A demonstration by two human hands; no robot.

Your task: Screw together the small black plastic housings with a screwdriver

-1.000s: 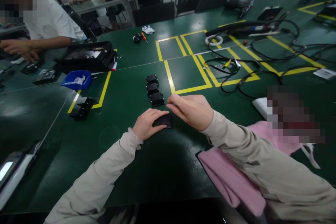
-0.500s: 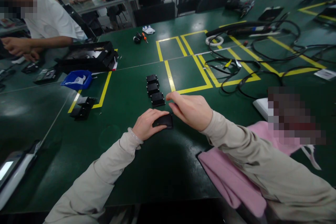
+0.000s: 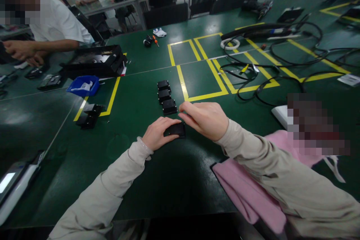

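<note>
A small black rectangular part point(image 3: 176, 130) lies on the green table point(image 3: 157, 180). My left hand point(image 3: 158, 132) is wrapped round its left end and holds it down. My right hand point(image 3: 206, 119) hovers just above and to the right of it, fingers pressed together and pointing left over the part's top edge; whether they pinch anything is hidden. Three more black parts point(image 3: 165, 96) sit in a row just beyond my hands.
Yellow tape squares point(image 3: 202, 75) mark the table ahead. Black cables point(image 3: 270, 71) sprawl at the right. A blue bin point(image 3: 83, 85) and a black tray point(image 3: 94, 60) stand at the left, near another person's arm point(image 3: 42, 47). Pink cloth point(image 3: 247, 191) lies at my right elbow.
My right hand's fingers have shifted slightly over the black part. The left hand and the part have stayed put.
</note>
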